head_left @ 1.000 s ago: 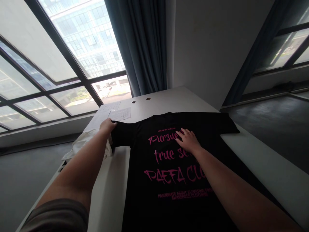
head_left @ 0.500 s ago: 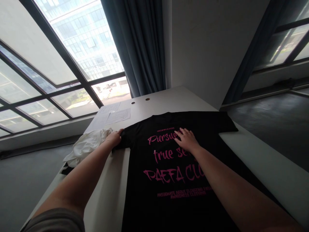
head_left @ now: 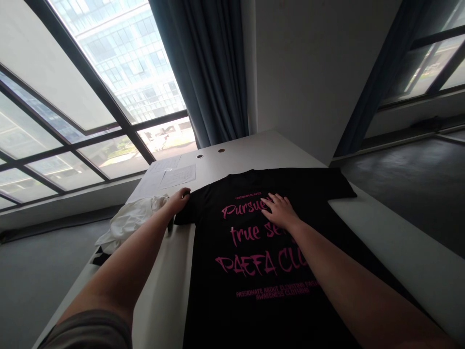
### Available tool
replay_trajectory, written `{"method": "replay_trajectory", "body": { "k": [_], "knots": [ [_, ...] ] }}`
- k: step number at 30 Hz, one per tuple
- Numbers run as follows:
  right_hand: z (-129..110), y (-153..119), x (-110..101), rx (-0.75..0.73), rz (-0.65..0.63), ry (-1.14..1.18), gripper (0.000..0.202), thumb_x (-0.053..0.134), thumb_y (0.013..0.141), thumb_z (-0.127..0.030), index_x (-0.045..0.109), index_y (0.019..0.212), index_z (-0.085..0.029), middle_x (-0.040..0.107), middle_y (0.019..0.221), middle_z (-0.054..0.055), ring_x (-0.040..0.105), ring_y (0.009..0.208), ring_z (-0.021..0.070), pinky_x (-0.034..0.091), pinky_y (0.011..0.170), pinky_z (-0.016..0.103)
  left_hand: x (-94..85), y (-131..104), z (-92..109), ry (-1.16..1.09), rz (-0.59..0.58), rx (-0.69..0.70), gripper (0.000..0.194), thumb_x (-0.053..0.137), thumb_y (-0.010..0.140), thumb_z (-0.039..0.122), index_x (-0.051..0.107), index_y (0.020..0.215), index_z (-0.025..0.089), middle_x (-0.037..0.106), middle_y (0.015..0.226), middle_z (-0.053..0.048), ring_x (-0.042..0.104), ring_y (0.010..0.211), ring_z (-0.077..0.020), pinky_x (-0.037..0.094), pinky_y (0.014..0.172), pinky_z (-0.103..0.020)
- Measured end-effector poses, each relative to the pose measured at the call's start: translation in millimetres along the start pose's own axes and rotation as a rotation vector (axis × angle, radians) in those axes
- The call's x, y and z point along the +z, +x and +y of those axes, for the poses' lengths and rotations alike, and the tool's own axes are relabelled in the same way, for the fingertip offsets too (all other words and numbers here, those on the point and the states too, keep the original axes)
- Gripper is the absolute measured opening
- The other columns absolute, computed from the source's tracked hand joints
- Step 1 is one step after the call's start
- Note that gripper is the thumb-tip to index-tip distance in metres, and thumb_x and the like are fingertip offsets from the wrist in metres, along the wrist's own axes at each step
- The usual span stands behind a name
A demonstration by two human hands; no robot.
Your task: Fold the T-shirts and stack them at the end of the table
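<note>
At the left, a rumpled white cloth (head_left: 127,220) lies on the white table (head_left: 156,300) just beside the left hand (head_left: 180,200), whose fingers are closed on the outer end of the left-side sleeve of the black T-shirt (head_left: 225,317). From that pinch the shirt spreads rightward, flat on the table, to the right hand (head_left: 279,212), which rests over the pink print (head_left: 247,232) (fingers apart, palm down). The left fingertips are hard to make out against the dark fabric; farther right, hand and forearm cover the ends of the printed lines, and the view's lower edge cuts off the hem. Sleeves reach left and right; the collar points away from the person, the long axis running from there towards them.
</note>
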State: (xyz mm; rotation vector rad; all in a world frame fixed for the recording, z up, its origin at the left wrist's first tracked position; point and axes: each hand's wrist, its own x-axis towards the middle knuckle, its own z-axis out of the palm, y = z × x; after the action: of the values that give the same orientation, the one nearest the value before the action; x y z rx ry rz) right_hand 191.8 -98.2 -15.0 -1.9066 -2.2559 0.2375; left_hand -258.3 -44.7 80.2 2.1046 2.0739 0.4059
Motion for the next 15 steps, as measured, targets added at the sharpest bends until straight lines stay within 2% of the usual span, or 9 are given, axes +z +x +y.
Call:
{"method": "replay_trajectory", "body": {
  "k": [2,4,5,6,8,11,15],
  "knots": [
    [0,0,-1,0.002,-0.002,0.008,0.061,0.045,0.100,-0.054,0.047,0.157,-0.032,0.033,0.168,0.008,0.025,0.155,0.0334,0.015,0.125,0.055,14.2,-8,2,0.060,-0.097,-0.079,0.071,0.065,0.088,0.033,0.042,0.154,0.022,0.066,0.138,-0.012,0.064,0.124,-0.0279,0.048,0.103,-0.035],
    [0,0,-1,0.005,-0.001,0.014,0.062,0.046,0.100,-0.054,0.046,0.157,-0.031,0.033,0.168,0.009,0.025,0.155,0.0334,0.015,0.125,0.054,27.9,-18,2,0.155,-0.153,-0.265,0.095,0.070,0.082,0.034,0.024,0.161,0.010,0.061,0.140,-0.026,0.062,0.128,-0.0379,0.048,0.103,-0.043],
    [-1,-1,-2,0.007,-0.001,0.016,0.062,0.046,0.100,-0.054,0.046,0.157,-0.031,0.034,0.168,0.009,0.025,0.155,0.0335,0.015,0.125,0.054,33.4,-22,1,0.192,-0.158,-0.349,0.099,0.071,0.082,0.035,0.021,0.161,0.004,0.059,0.140,-0.032,0.061,0.129,-0.0425,0.048,0.102,-0.046],
    [-1,-1,-2,0.008,-0.002,0.018,0.062,0.046,0.100,-0.054,0.045,0.158,-0.031,0.034,0.168,0.009,0.025,0.155,0.0335,0.016,0.125,0.054,37.5,-25,0,0.210,-0.152,-0.401,0.098,0.070,0.082,0.034,0.021,0.159,0.000,0.058,0.138,-0.036,0.060,0.128,-0.0456,0.049,0.100,-0.049],
    [-1,-1,-3,0.007,-0.005,0.020,0.062,0.047,0.100,-0.053,0.045,0.158,-0.031,0.034,0.168,0.009,0.025,0.155,0.0333,0.016,0.125,0.054,41.1,-28,-2,0.202,-0.146,-0.418,0.087,0.068,0.082,0.034,0.033,0.153,-0.002,0.062,0.132,-0.037,0.062,0.124,-0.0474,0.051,0.096,-0.050],
    [-1,-1,-3,0.003,-0.008,0.022,0.061,0.046,0.100,-0.053,0.047,0.157,-0.031,0.034,0.167,0.009,0.025,0.155,0.0330,0.015,0.125,0.055,36.0,-25,-5,0.165,-0.141,-0.423,0.061,0.069,0.079,0.033,0.056,0.134,0.007,0.071,0.119,-0.030,0.067,0.116,-0.0449,0.053,0.091,-0.047],
    [0,0,-2,-0.002,-0.002,0.037,0.060,0.047,0.100,-0.053,0.048,0.156,-0.031,0.034,0.167,0.009,0.025,0.155,0.0333,0.015,0.125,0.055,19.8,-16,-8,0.070,-0.067,-0.402,0.041,0.072,0.080,0.038,0.066,0.113,0.013,0.074,0.108,-0.024,0.070,0.109,-0.0420,0.056,0.088,-0.045]
  ]
}}
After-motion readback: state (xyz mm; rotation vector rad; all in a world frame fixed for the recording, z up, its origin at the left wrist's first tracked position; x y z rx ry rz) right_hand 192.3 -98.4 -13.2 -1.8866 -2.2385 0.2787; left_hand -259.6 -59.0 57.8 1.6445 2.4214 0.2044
